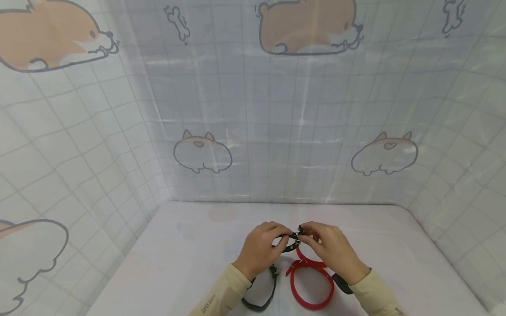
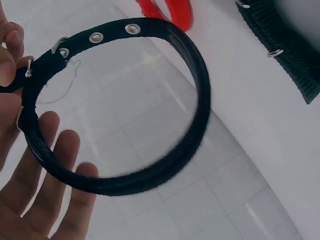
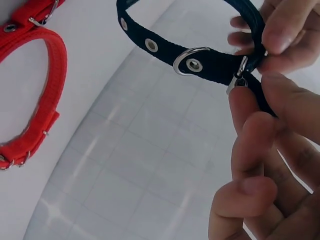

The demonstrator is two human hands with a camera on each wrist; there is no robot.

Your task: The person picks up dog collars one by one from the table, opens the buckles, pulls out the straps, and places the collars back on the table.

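Both hands hold up a dark buckled collar (image 1: 291,248), a closed loop with metal eyelets, above the white table. My left hand (image 1: 258,248) pinches the band beside the metal buckle (image 3: 242,67); its other fingers (image 2: 67,150) spread loosely along the loop. My right hand (image 1: 336,250) pinches the short strap end (image 3: 260,97) that passes out of the buckle, between thumb and forefinger. A metal D-ring (image 3: 182,67) hangs on the band near the buckle in the right wrist view.
Two red collars (image 1: 312,306) lie on the table (image 1: 189,254), partly below the right hand. Another dark collar (image 1: 258,308) lies by the left forearm. A dark piece (image 1: 341,284) shows under the right wrist. A patterned curtain (image 1: 292,145) surrounds the table's back and sides.
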